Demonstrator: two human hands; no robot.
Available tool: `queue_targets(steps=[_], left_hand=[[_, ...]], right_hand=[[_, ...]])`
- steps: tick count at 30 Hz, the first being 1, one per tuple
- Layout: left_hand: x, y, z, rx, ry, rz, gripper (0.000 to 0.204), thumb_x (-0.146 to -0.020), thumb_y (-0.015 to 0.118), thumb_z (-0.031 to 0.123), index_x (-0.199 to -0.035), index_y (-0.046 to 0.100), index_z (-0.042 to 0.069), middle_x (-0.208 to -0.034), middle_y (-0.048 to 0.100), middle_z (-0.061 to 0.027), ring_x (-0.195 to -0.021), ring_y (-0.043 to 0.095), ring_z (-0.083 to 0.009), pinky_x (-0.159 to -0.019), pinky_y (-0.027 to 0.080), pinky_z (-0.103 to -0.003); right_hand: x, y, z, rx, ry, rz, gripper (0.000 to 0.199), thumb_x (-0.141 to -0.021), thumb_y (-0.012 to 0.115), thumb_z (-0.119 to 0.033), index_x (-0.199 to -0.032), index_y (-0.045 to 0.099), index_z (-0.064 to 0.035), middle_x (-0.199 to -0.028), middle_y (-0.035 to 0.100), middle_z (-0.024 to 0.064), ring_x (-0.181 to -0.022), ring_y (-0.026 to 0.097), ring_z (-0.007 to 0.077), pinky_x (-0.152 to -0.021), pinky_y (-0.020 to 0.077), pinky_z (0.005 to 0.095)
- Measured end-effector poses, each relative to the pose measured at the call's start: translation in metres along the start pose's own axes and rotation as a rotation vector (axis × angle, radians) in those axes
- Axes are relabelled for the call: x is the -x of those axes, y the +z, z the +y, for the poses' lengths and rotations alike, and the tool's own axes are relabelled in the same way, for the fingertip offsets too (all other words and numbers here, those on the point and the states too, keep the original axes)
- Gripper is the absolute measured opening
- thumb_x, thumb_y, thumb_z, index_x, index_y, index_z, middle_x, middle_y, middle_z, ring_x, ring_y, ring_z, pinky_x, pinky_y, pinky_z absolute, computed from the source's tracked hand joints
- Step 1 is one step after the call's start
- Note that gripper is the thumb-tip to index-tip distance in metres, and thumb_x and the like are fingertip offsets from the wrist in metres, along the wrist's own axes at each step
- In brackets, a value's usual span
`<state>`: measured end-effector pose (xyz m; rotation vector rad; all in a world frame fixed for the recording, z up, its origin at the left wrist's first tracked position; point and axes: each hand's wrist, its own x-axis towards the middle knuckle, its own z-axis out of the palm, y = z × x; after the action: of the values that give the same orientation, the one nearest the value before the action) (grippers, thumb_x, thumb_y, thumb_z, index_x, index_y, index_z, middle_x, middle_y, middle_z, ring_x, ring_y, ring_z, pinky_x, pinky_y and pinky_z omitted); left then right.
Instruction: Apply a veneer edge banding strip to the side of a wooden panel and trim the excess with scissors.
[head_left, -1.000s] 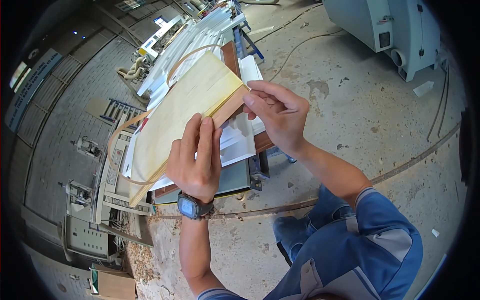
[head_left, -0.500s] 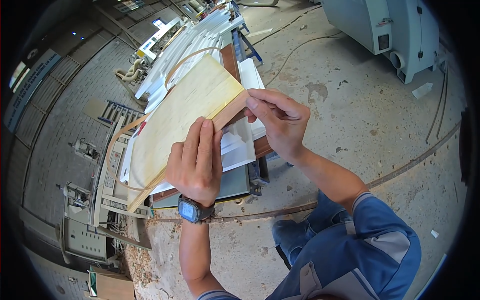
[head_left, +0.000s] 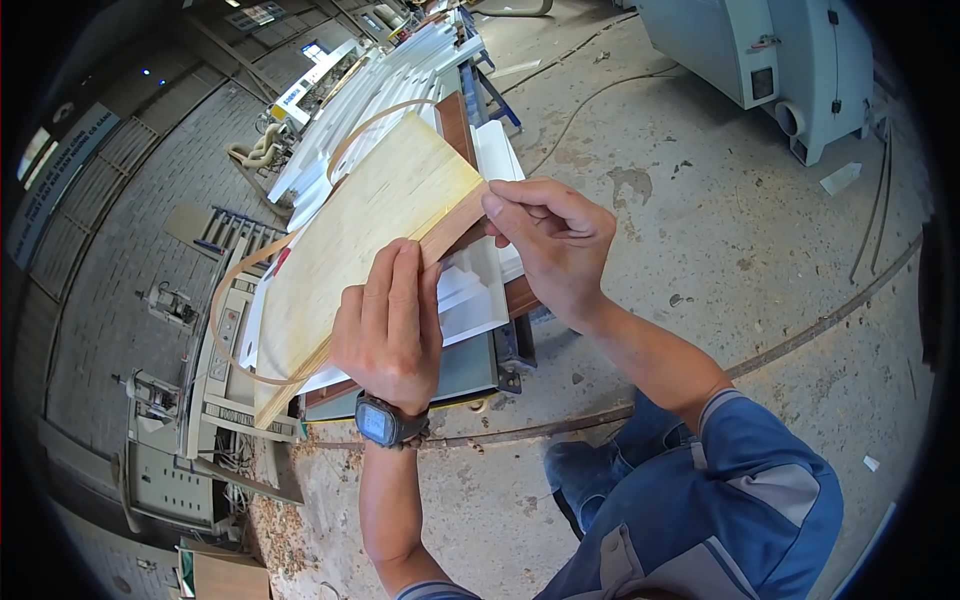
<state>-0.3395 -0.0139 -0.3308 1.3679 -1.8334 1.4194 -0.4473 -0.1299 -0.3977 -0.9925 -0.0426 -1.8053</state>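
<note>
A pale wooden board (head_left: 370, 235) is held tilted in front of me over a work cart. My left hand (head_left: 390, 325), with a watch on its wrist, lies flat on the board's near side and presses its edge. My right hand (head_left: 550, 245) pinches the board's near right corner, fingertips on the brown edge strip. A thin loose edge-banding strip (head_left: 235, 290) curls out from the board's left side and arcs over its top.
Below the board stands a cart (head_left: 470, 370) stacked with white panels (head_left: 490, 160). Long white profiles (head_left: 390, 90) lie beyond. A grey machine (head_left: 750, 60) stands at the upper right. Cables run over the concrete floor (head_left: 700, 220); control cabinets (head_left: 170, 480) sit at the lower left.
Both hands have stayed on the board. My right hand's fingers have slid slightly along the near right corner, and the board has tipped a little.
</note>
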Motion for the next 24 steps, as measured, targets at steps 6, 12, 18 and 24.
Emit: queue_targets(steps=[6, 12, 18, 24], left_hand=[[-0.0025, 0.0003, 0.0003, 0.015, -0.003, -0.010, 0.030, -0.081, 0.080, 0.008, -0.109, 0.071, 0.003, -0.103, 0.073, -0.0091, -0.064, 0.059, -0.0215, -0.056, 0.048, -0.031], [-0.0021, -0.0035, 0.0021, 0.007, -0.035, -0.064, 0.034, -0.080, 0.079, 0.002, -0.113, 0.070, 0.002, -0.106, 0.072, -0.0106, -0.075, 0.064, -0.0243, -0.066, 0.052, -0.033], [-0.0030, -0.0029, 0.0049, 0.002, -0.058, -0.082, 0.032, -0.082, 0.078, 0.003, -0.113, 0.071, 0.003, -0.106, 0.072, -0.0106, -0.078, 0.065, -0.0251, -0.067, 0.052, -0.034], [-0.0030, -0.0018, 0.0029, -0.028, 0.002, -0.027, 0.029, -0.082, 0.079, 0.007, -0.110, 0.072, 0.003, -0.106, 0.073, -0.0089, -0.065, 0.059, -0.0216, -0.056, 0.048, -0.031]], right_hand=[[-0.0034, -0.0020, 0.0014, 0.052, -0.020, 0.000, 0.013, -0.089, 0.069, 0.004, -0.102, 0.070, 0.0070, -0.090, 0.071, 0.0106, -0.076, 0.069, 0.0098, -0.070, 0.0582, 0.0211], [-0.0041, -0.0009, 0.0054, 0.048, -0.040, 0.004, 0.013, -0.089, 0.071, 0.003, -0.102, 0.071, 0.0052, -0.089, 0.071, 0.0093, -0.075, 0.069, 0.0083, -0.067, 0.0573, 0.0200], [0.0009, 0.0001, 0.0027, -0.056, 0.044, 0.027, 0.013, -0.090, 0.070, 0.002, -0.103, 0.070, 0.0045, -0.088, 0.072, 0.0104, -0.076, 0.071, 0.0113, -0.064, 0.0590, 0.0221], [0.0047, 0.0047, 0.0086, -0.197, 0.115, 0.068, 0.013, -0.091, 0.069, 0.002, -0.104, 0.069, 0.0055, -0.088, 0.072, 0.0123, -0.076, 0.072, 0.0131, -0.064, 0.0598, 0.0247]])
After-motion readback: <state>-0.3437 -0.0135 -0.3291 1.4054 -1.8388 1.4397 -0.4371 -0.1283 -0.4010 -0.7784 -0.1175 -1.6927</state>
